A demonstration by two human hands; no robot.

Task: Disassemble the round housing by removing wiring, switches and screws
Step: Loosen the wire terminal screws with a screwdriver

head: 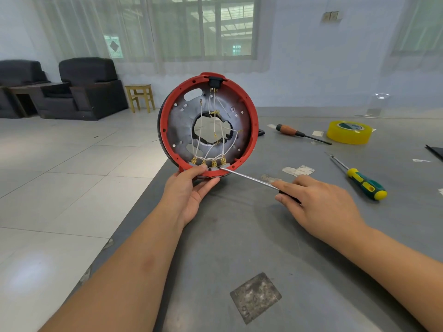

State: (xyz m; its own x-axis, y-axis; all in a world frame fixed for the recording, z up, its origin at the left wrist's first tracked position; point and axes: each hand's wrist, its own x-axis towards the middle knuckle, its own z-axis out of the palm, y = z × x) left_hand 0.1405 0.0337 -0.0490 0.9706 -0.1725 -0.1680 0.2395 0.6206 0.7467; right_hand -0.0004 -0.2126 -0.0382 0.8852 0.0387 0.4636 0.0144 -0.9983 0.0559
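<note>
**Prying at the switch block, housing held on edge**

Right now the round housing (208,123) stands on its rim at the near-left corner of the grey table (239,236), open side facing the person so the wiring (215,140) and terminals are in plain sight. The left hand (191,190) grips it from below: thumb curled over the red rim onto the inside, fingers wrapped under the bottom edge. Prob. that's to keep the thing upright and stop it rolling while force goes in from the side.

The right hand (318,202) holds a thin screwdriver (249,177), fingers closed round the dark handle w/ the index laid along the shaft, likely for finer control of the tip. The tip sits at the row of switches (211,164) along the bottom inside edge, just beside the rightmost brass terminal. Can't tell whether it's in a screw head or wedged under the block.

White wires are still on, running from the bottom terminals up across the centre hole to the black socket (212,81) at top; a few ends hang loose. So, judging by that, the job looks early-to-mid.

Spare tools lie w/in reach on the right: a green-yellow screwdriver (364,184), a wooden-handled one (291,131), and a yellow tape roll (348,131) further back.
</note>
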